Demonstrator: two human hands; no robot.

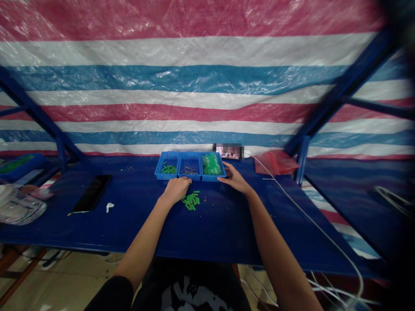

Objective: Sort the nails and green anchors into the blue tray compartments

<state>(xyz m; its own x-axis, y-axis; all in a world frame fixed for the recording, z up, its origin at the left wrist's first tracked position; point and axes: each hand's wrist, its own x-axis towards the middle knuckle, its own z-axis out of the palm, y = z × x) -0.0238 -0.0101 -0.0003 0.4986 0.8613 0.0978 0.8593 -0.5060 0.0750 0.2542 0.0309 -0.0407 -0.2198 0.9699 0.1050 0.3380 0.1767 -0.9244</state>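
Observation:
Three joined blue bins (189,178) stand at the back of the blue table (129,216). The left bin holds a few green pieces, the middle one small metal parts, the right one a full heap of green pieces. My left hand (176,188) is curled knuckles-up just in front of the bins, beside a small pile of green pieces (191,200) on the table; what its fingers hold is hidden. My right hand (234,178) rests by the right bin's front corner, fingers stretched toward it.
A black phone (92,192) and a small white object (110,207) lie left of me. A clear plastic bag (19,208) sits at the far left, a red bag (275,163) at the back right. A white cable (311,220) runs down the right side.

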